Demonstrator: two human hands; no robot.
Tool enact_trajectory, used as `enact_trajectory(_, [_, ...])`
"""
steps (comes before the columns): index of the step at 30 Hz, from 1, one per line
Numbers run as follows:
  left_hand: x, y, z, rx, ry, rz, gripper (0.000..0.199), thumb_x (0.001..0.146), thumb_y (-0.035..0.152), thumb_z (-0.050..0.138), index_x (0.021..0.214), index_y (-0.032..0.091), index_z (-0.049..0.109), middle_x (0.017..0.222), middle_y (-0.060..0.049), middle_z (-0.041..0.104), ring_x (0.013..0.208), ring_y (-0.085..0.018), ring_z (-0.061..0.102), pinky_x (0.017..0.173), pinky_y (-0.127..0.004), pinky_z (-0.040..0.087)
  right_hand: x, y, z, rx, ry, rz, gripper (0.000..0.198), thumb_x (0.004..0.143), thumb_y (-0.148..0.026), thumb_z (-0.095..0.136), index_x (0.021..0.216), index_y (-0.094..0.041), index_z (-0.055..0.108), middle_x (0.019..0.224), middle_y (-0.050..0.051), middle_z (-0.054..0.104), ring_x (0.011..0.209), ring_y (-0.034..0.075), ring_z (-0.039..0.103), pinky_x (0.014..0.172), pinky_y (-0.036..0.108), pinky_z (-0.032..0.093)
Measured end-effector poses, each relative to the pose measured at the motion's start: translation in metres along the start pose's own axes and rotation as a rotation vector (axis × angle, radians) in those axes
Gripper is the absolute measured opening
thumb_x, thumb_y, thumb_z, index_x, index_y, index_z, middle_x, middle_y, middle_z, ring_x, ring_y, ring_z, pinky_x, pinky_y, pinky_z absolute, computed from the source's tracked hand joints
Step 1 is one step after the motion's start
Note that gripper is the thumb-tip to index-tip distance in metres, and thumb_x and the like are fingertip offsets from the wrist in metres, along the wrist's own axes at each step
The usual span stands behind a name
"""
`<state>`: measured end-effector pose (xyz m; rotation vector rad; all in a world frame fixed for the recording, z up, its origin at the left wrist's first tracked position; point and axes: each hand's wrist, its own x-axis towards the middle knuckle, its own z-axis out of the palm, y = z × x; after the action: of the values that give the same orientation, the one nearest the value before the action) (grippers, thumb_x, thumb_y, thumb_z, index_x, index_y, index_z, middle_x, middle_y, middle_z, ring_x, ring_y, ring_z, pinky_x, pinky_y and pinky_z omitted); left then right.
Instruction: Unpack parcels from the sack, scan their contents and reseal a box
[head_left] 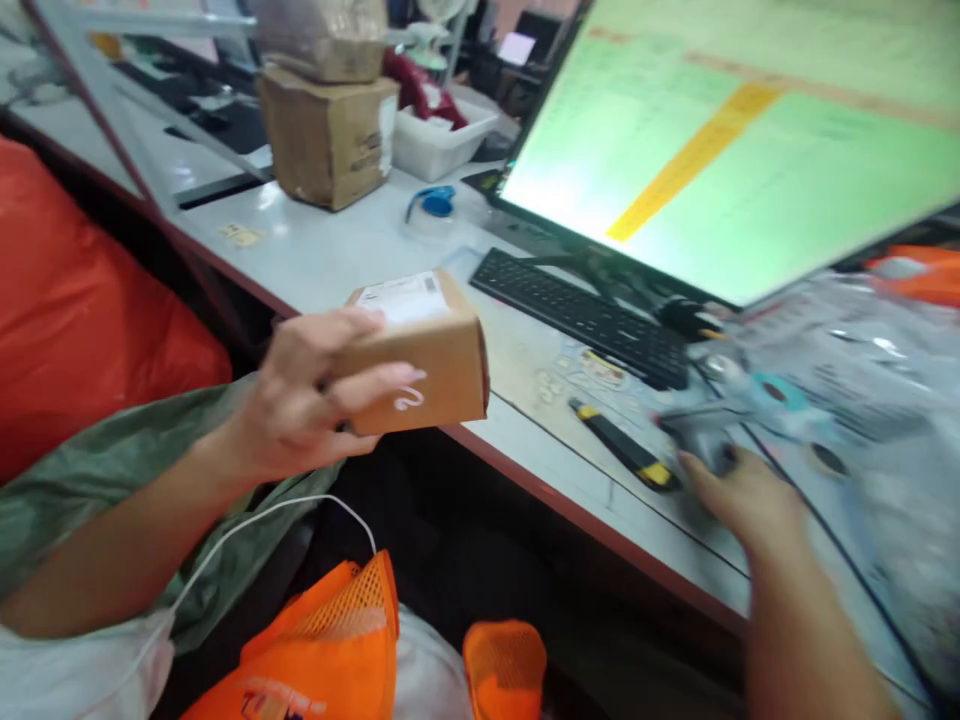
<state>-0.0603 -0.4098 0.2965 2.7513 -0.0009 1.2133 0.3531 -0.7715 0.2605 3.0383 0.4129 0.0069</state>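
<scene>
- Holding a small cardboard box (442, 345), the left hand (307, 385) has its fingers wrapped across the near side and its grip closed on the box's left end.
- Box position: raised, tilted slightly, at the front edge of the desk (300, 255). A white label (412, 298) lies on the upper face; a white handwritten mark (409, 398) shows on the side facing the wearer.
- Right hand (742, 500): reaching over the right part of the desk, at a dark grey object (697, 430). Blur covers both; cannot tell whether the fingers grip it or merely touch it.
- Utility knife (622, 445), black and yellow: lying on the desk just left of the right hand, between the hand and the box.
- Black keyboard (577, 315): behind the knife, below the lit monitor (705, 150), which displays a green screen with a yellow-orange bar.
- Clear plastic bags (847, 350): heaped to the right, beyond the right hand.
- Larger carton (322, 140): standing at the back of the desk, beside a white bin (442, 140).
</scene>
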Motion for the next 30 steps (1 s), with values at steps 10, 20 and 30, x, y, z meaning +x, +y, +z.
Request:
enact_trajectory(10, [0.013,0.031,0.177,-0.182,-0.012,0.49,0.058,0.088,0.008,0.066,0.141,0.031,0.057,0.141,-0.004,0.06,0.149,-0.025,0.034,0.126,-0.045,0.032,-0.003,-0.016,-0.092,0.445,-0.11,0.035,0.029,0.092,-0.037,0.057,0.1,-0.01,0.066,0.076,0.011,0.067,0.062,0.02,0.063,0.057,0.029,0.047])
enact_trajectory(20, [0.017,0.014,0.177,-0.155,-0.028,0.462,0.065,0.082,0.01,0.071,0.142,0.027,0.048,0.146,-0.011,0.054,0.152,-0.031,0.032,0.12,-0.052,0.041,-0.027,-0.067,-0.197,0.542,-0.504,-0.656,0.041,0.08,-0.058,0.074,0.085,-0.018,0.065,0.056,-0.003,0.049,0.042,0.007,0.043,0.037,0.02,0.03])
enact_trajectory(30, [0.019,0.031,0.187,0.043,0.094,0.199,0.074,0.078,0.041,0.082,0.14,0.028,0.044,0.141,-0.017,0.054,0.143,-0.042,0.039,0.111,-0.061,0.041,0.019,-0.032,-0.084,0.386,-0.059,-0.293,0.034,0.095,-0.044,0.056,0.106,-0.013,0.066,0.095,0.014,0.07,0.085,0.025,0.067,0.066,0.03,0.048])
